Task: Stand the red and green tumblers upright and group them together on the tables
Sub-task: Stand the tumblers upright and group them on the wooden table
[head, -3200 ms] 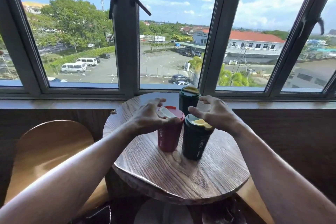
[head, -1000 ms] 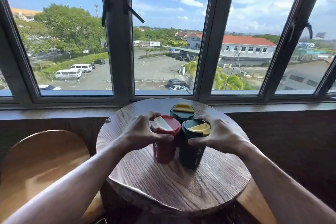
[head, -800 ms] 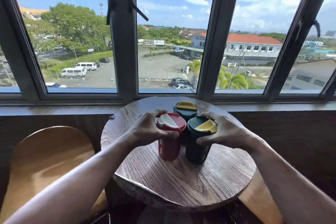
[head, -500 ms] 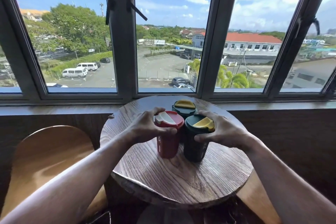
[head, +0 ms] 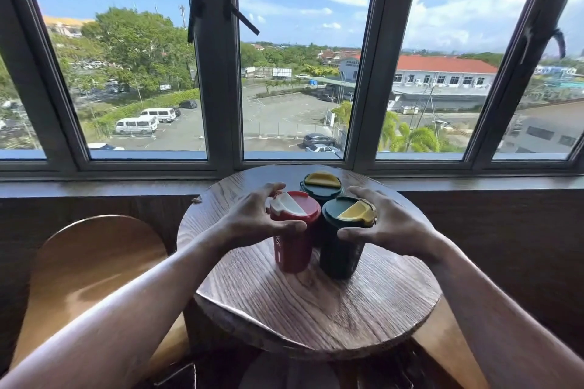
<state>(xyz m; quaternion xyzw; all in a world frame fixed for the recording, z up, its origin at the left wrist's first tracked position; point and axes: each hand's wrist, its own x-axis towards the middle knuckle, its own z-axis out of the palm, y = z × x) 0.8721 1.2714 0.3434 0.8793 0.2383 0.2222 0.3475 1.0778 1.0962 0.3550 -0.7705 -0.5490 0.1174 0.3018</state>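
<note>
At frame centre on the round wooden table [head: 316, 309], the left hand [head: 249, 221] grasps the upright red tumbler [head: 294, 240] and the right hand [head: 395, 230] grasps the near green tumbler [head: 341, 246]; press both gently against the far green tumbler [head: 320, 188], bases flat.

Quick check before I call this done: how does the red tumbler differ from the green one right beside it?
The red tumbler has a red body and a white flap on its lid; the near green tumbler is dark green with a yellow flap. The left hand wraps the red one, the right hand the green. Both stand upright, side by side on the round table, similar in shape and size.
</note>
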